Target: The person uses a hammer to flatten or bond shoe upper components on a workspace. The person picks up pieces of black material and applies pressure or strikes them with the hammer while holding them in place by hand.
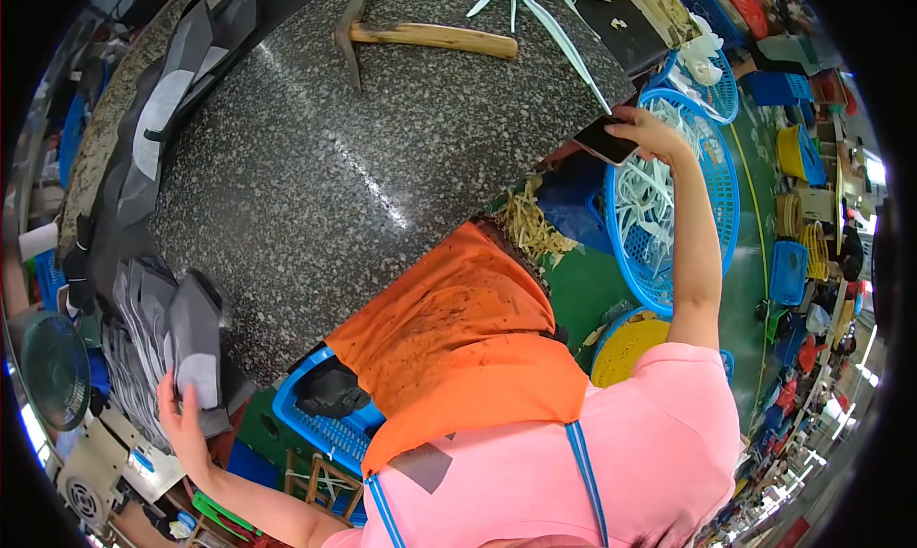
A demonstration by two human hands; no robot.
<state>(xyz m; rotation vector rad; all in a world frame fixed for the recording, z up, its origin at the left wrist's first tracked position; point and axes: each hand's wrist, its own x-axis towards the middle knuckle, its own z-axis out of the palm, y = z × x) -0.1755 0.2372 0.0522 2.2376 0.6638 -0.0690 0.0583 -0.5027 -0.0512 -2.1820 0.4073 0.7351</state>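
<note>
My right hand point(650, 134) grips a dark smartphone point(604, 143) by its edge, at the right corner of the speckled stone tabletop point(287, 195) and beside a blue basket of pale strips. On the other side, my left hand point(186, 422) has its fingers apart, at the near end of a stack of grey cut pieces point(196, 328). Whether its fingertips touch the stack I cannot tell. A hammer point(435, 39) with a wooden handle lies at the far side of the tabletop. Pale green strips point(549, 34) spread over the far right corner.
More grey pieces point(172, 90) lie along the left edge. A large blue basket point(728, 214) holds pale strips on the right. Yellowish scraps point(531, 225) hang by the table edge. An orange apron point(468, 309) covers my lap, with a blue crate point(330, 433) beside it.
</note>
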